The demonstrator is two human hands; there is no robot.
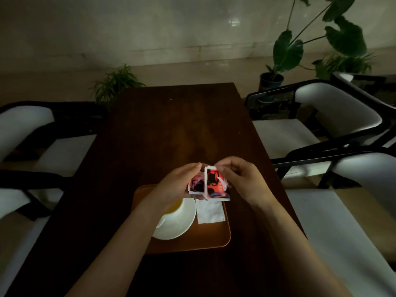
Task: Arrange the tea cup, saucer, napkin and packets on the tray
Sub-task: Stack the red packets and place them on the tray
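Dim room; dark table (177, 125), pale chairs (334, 116), potted plants (287, 50), perhaps tiled wall.

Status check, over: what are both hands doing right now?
Both hands, left and right, gripping red packets above tray. Saucer, napkin already placed. Nothing blocking.

red packets (211, 185) held above tray (222, 241), blurry, maybe 2

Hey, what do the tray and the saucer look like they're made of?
Tray: probably wood or wood-look plastic; warm brown, smooth, rounded corners, soft sheen. Saucer: likely glazed ceramic; plain white, glossy. The dim light leaves both uncertain.
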